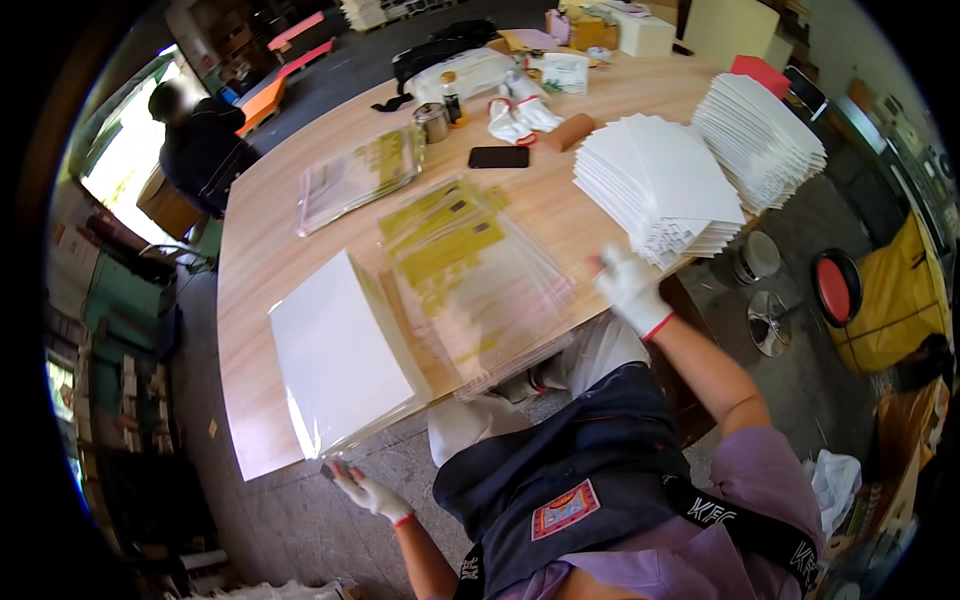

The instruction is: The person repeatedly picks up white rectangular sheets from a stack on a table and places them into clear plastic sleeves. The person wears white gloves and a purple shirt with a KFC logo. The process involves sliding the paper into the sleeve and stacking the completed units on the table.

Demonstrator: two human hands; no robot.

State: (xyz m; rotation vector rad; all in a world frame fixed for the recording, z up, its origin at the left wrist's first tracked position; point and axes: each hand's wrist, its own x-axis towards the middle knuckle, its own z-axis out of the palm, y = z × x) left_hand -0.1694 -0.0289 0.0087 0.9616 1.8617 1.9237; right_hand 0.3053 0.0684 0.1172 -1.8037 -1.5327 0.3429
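My left hand (370, 492), in a white glove with a red cuff, is just off the table's near edge. Its fingers are stretched out and apart beside the corner of a stack of white sheets (345, 350) in clear plastic; I cannot tell if they touch it. My right hand (634, 288), gloved alike, hovers by the near edge with fingers loosely spread and slightly blurred, holding nothing I can see. It is between a pile of clear plastic bags with yellow-green print (465, 270) and a fanned stack of white sheets (655, 185).
Another fanned white stack (758, 140) sits at the far right of the table (250, 260). Further back are a phone (499, 157), a brown roll (570, 132), gloves (525, 118), a bottle (452, 98), and more printed bags (365, 172). A person (203, 145) stands past the left edge.
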